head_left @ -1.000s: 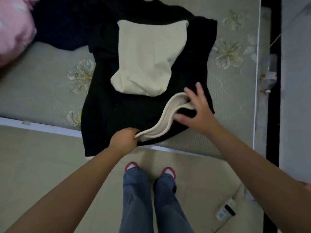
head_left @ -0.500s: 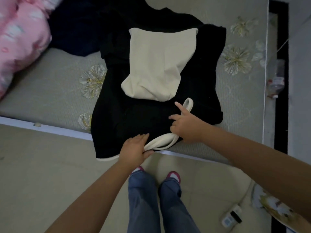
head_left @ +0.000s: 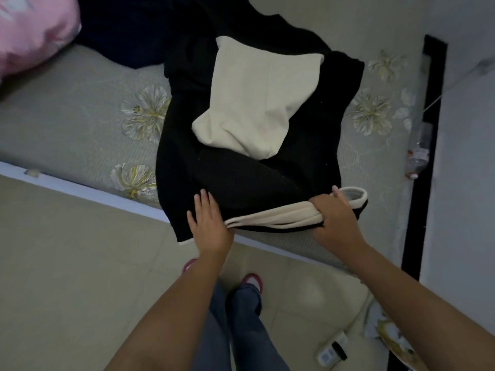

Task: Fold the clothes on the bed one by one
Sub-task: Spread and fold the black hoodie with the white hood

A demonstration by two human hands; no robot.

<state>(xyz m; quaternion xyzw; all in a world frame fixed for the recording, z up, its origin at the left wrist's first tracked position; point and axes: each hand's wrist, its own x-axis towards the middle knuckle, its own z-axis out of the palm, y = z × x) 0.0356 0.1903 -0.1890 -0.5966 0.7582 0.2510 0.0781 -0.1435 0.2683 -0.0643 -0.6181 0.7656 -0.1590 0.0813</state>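
So the black top (head_left: 249, 167) lies at the bed (head_left: 67, 124) edge, its cream hem (head_left: 270, 216) running 9-to-3 between the hands: left hand (head_left: 210, 223) flat with fingers spread, right hand (head_left: 334, 218) fisted around the hem's 3 o'clock end.

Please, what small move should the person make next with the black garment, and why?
Probably draw the cream band to the right and lay it flat. The right hand grips it bunched at the black garment's near edge, while the left hand presses the cloth flat on the bed.
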